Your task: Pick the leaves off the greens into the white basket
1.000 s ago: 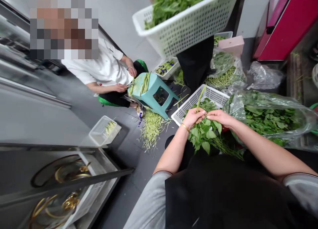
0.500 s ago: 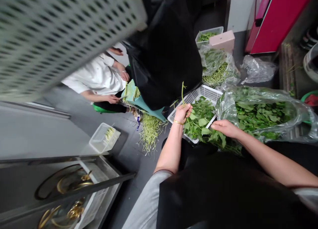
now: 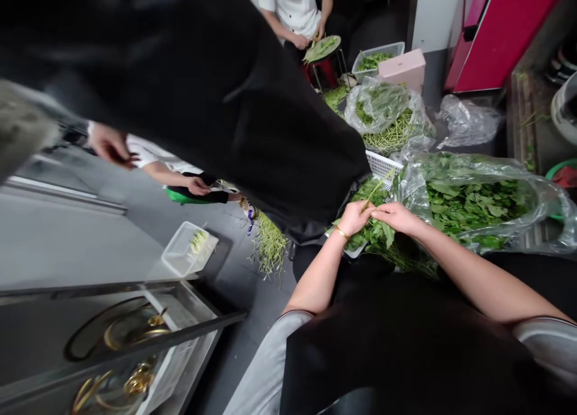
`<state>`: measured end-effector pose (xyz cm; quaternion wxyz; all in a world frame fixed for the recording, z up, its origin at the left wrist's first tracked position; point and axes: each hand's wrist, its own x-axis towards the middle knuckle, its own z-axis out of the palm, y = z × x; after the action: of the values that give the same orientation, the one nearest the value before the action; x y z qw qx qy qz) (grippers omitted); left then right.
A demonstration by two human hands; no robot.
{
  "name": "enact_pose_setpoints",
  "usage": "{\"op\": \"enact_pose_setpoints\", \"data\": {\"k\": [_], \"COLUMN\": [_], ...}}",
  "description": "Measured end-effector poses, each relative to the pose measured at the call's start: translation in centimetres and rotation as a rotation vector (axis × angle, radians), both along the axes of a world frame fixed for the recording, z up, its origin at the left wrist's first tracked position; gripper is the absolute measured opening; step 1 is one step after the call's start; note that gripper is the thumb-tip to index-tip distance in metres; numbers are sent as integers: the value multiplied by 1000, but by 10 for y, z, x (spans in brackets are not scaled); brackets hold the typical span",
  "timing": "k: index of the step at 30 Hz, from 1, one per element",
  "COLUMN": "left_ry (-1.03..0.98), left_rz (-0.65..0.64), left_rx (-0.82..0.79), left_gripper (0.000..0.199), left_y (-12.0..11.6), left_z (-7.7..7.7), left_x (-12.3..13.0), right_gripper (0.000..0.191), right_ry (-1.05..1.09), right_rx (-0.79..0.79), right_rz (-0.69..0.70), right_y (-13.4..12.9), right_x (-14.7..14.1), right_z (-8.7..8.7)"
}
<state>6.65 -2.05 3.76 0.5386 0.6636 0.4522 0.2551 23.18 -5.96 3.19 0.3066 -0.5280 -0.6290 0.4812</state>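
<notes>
A sprig of leafy greens (image 3: 373, 193) is held where the left grip (image 3: 355, 218) and the right grip (image 3: 395, 217) meet. Its slim, pale yellow-green stem is tilted, with the tip pointed upward and to the right in the view. Broad, jagged green leaves (image 3: 383, 231) are seen hanging just below the fingers; whether all are joined to this stem cannot be told, since the join is hidden.

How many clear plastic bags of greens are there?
2: a near bag beside the right hand, and a far bag by the pink box. Others may be hidden behind the standing person's black garment.
</notes>
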Motion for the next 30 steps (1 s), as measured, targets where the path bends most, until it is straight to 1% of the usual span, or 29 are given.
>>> {"op": "enact_pose_setpoints", "data": {"k": [3, 5, 7, 9, 11, 13, 17, 19, 20, 21, 23, 24, 25, 26, 27, 28, 30], "left_ry": [-69, -95, -86, -79, -105, -166, -324, -402, -435, -462, -498, -502, -496, -481, -457, -430, -380], "left_rz": [-121, -209, -306, -372, -400, -420, -420, -399, -387, -368, -286, -220, -139, -46, 51, 144, 289], "left_rx": [-260, -379, -438, -480, -521, -572, -651, -647, -639, -628, -597, -580, -564, -550, -540, -534, -528], "left_gripper": [34, 39, 41, 42, 41, 43, 46, 45, 44, 44, 44, 43, 43, 41, 39, 37, 34], "left_y": [-1, -2, -2, -2, -4, -8, -18, -24, -26, -28, -31, -31, -29, -27, -24, -21, -15], "left_z": [-5, -5, -2, 1, 3, 4, 3, 3, 3, 4, 5, 5, 6, 7, 7, 7, 6], "left_x": [-4, -5, -3, 1, 6, 11, 17, 20, 23, 26, 34, 37, 39, 41, 42, 42, 41], "right_gripper": [50, 49, 46, 43, 42, 42, 43, 41, 40, 39, 40, 40, 39, 39, 38, 38, 42], "right_ry": [-46, -120, -192, -242, -258, -241, -128, -54, -7, 52, 225, 327, 418, 477, 491, 462, 312], "right_rx": [-3, 7, 22, 33, 37, 38, 47, 45, 38, 27, -15, -42, -67, -86, -98, -100, -91], "right_rz": [95, 185, 239, 240, 241, 276, 349, 296, 226, 108, -227, -396, -529, -604, -607, -547, -348], "right_y": [-3, -5, -8, -12, -16, -21, -32, -34, -33, -31, -27, -25, -24, -24, -26, -29, -38], "right_x": [9, 16, 22, 28, 34, 43, 59, 61, 60, 59, 58, 60, 63, 68, 74, 78, 82], "right_z": [3, 7, 10, 13, 16, 20, 29, 27, 24, 20, 9, 3, -2, -6, -9, -12, -14]}}
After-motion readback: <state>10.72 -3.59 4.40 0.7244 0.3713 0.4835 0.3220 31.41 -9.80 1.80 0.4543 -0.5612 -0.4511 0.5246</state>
